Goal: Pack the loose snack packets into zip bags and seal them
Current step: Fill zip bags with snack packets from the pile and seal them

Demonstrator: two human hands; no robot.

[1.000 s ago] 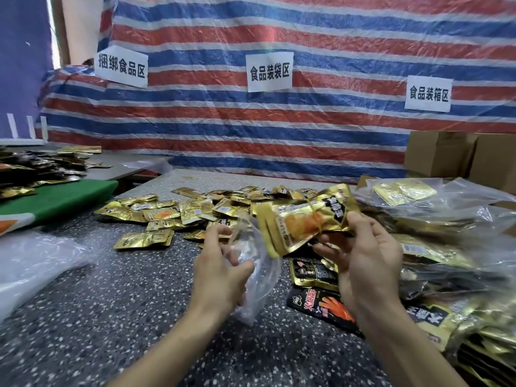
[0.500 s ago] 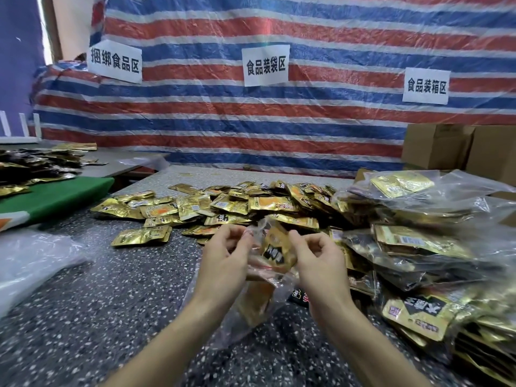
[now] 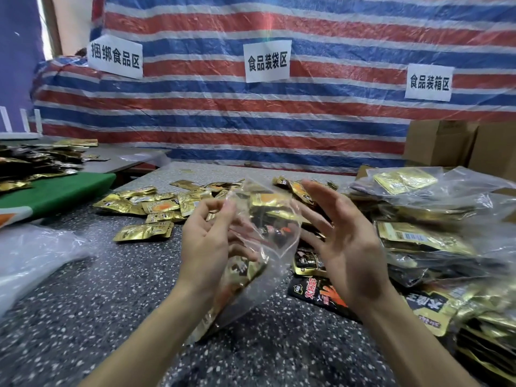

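Observation:
My left hand pinches the upper edge of a clear zip bag that hangs open in front of me. Gold snack packets lie inside its lower part. My right hand is spread beside the bag's right side, fingers straight, holding nothing. Loose gold snack packets are scattered on the speckled table behind the bag. Black and orange packets lie under my right wrist.
A heap of filled clear bags takes up the right side. Cardboard boxes stand behind it. A green board with more packets sits at left, and crumpled clear plastic lies in front of it. A striped tarp closes the back.
My right hand pushed a handful of gold packets into the bag, let go of them and drew back out, open. The left hand lifted the bag's mouth higher.

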